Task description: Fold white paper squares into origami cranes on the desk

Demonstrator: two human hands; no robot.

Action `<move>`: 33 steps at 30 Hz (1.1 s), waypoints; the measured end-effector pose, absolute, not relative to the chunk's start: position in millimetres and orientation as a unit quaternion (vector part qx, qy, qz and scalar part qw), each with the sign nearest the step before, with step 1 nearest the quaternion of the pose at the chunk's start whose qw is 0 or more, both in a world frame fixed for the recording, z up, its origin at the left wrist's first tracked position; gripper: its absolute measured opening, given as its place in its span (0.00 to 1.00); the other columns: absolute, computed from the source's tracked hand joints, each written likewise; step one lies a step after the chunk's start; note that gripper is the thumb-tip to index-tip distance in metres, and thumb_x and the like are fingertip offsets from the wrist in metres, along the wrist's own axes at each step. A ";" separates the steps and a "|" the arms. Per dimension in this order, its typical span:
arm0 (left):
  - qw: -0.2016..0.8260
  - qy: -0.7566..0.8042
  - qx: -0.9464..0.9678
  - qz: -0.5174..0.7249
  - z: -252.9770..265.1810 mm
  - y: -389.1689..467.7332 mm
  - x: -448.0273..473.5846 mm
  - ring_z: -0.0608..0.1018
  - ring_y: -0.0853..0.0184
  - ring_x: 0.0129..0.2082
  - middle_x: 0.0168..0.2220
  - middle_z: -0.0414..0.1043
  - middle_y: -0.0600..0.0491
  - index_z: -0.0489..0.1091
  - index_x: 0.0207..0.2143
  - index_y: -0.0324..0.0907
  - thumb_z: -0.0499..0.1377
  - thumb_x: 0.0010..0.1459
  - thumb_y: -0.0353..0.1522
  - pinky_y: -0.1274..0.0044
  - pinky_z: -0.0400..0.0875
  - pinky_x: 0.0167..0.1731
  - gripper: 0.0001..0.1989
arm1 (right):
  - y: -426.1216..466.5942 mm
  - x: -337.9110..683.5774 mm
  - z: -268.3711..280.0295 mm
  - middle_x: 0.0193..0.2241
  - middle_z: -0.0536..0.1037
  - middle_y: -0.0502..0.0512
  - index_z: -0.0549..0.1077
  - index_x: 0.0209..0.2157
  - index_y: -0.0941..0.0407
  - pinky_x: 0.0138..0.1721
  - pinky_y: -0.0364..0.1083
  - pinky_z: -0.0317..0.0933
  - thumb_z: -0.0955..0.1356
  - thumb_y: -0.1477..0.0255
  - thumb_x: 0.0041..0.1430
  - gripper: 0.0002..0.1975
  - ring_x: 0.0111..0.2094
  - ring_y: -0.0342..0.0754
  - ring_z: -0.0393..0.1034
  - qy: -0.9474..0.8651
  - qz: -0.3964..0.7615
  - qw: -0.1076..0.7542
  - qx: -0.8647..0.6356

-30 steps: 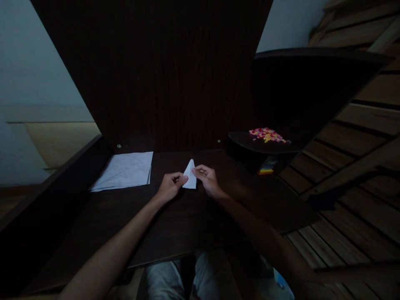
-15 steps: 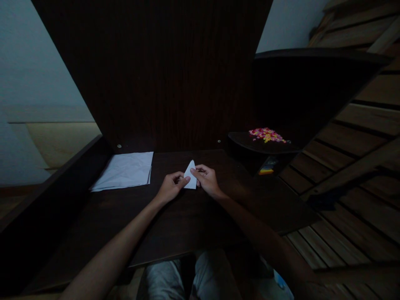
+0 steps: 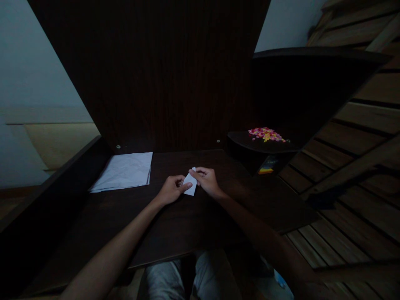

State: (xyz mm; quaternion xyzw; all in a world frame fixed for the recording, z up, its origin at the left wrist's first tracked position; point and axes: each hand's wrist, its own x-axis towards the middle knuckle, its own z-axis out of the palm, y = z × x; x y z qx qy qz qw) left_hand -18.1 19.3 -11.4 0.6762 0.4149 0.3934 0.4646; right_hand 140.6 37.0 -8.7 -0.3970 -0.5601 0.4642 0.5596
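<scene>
L hand, R hand, both clamped on 1 folded wht paper, 1 sheet pile (at L)

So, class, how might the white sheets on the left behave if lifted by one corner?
The sheets would probably flop: they look thin, and the top one is wrinkled. They might also slide apart, since their edges don't quite line up and no binding shows.

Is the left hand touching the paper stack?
No: the left hand holds the folded paper, and the paper stack lies apart to its left.
</scene>
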 end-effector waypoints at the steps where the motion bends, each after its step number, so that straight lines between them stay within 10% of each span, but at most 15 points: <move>1: 0.470 0.413 0.675 0.390 -11.4 19.0 -17.9 0.69 0.70 0.23 0.23 0.68 0.55 0.70 0.26 0.37 0.63 0.48 0.43 0.79 0.61 0.24 0.17 | 37.2 140.8 -8.1 0.17 0.72 0.50 0.75 0.23 0.58 0.13 0.40 0.48 0.73 0.56 0.42 0.17 0.14 0.38 0.56 -0.558 0.465 0.561 -0.398; 17: 0.577 0.389 0.639 0.326 -8.2 16.4 -14.7 0.70 0.70 0.23 0.23 0.71 0.55 0.74 0.29 0.35 0.67 0.43 0.39 0.80 0.60 0.23 0.16 | 40.9 147.7 -8.2 0.09 0.60 0.45 0.64 0.10 0.56 0.18 0.41 0.48 0.70 0.61 0.49 0.22 0.14 0.39 0.54 -0.558 0.430 0.580 -0.410; 33: 0.509 0.409 0.567 0.502 -7.9 26.4 -18.8 0.75 0.67 0.26 0.26 0.76 0.52 0.75 0.29 0.36 0.69 0.38 0.41 0.78 0.67 0.27 0.18 | 42.4 145.4 -13.8 0.16 0.69 0.46 0.73 0.25 0.59 0.15 0.38 0.53 0.71 0.57 0.46 0.17 0.15 0.37 0.60 -0.627 0.512 0.452 -0.375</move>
